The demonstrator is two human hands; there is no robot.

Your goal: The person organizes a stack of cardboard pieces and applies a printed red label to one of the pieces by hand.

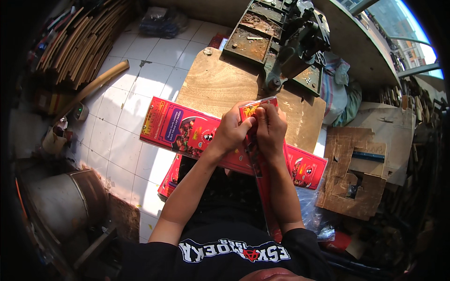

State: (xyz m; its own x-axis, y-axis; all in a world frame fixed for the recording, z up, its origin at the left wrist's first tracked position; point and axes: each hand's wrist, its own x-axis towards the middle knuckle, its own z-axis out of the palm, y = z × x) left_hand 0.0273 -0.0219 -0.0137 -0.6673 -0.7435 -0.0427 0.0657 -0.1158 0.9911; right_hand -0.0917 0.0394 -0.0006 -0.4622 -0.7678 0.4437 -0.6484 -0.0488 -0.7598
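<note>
Both of my hands meet over the near part of the wooden tabletop (211, 77). Between them is the upper end of a narrow red printed packaging strip (251, 109) with a glossy, clear edge. Its length runs down toward my body, beside my right forearm. My left hand (232, 129) is closed on its left side, thumb pressed on it. My right hand (271, 133) grips the same end from the right, thumb on top. Beneath my hands a long red printed panel (164, 124) with food pictures lies crosswise. Part of another red printed piece (169, 180) shows below it.
Rusty compartment trays (255, 42) and a dark metal machine (297, 54) stand at the table's far side. Cardboard sheets (82, 40) are stacked far left, near a cardboard tube (101, 84). A cut-out brown board (347, 168) is at right; a metal drum (58, 196) stands left.
</note>
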